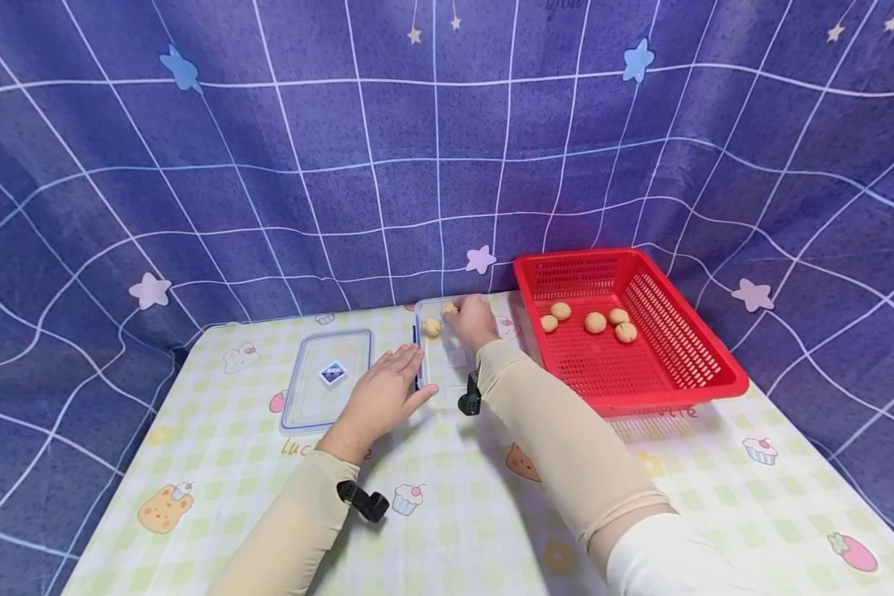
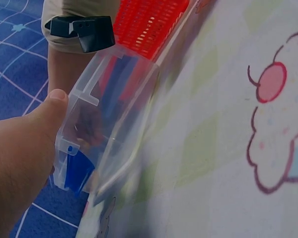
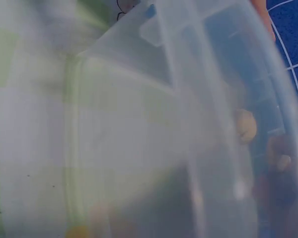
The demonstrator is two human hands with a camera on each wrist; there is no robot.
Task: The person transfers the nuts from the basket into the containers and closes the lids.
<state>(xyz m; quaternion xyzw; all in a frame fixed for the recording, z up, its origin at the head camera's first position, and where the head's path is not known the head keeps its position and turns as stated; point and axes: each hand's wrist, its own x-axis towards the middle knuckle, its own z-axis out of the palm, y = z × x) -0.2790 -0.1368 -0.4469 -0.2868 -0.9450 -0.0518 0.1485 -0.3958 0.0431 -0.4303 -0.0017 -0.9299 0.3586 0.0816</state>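
Observation:
A clear plastic box [image 1: 447, 372] with blue latches stands at the middle of the table. My left hand [image 1: 383, 393] rests along its left side, fingers straight, the thumb spread at the rim in the left wrist view. My right hand [image 1: 474, 323] reaches down into the far end of the box, its fingers curled around a tan walnut [image 1: 449, 310], partly hidden. Another walnut [image 1: 431, 328] lies beside it in the box. Through the blurred wall, the right wrist view also shows a walnut [image 3: 246, 126].
To the right stands a red perforated basket [image 1: 588, 372] with several walnuts [image 1: 595, 322] in it. Left of the box lies its clear lid [image 1: 309, 397] with a blue border and label. A blue curtain [image 1: 305, 207] hangs along the table's far edge.

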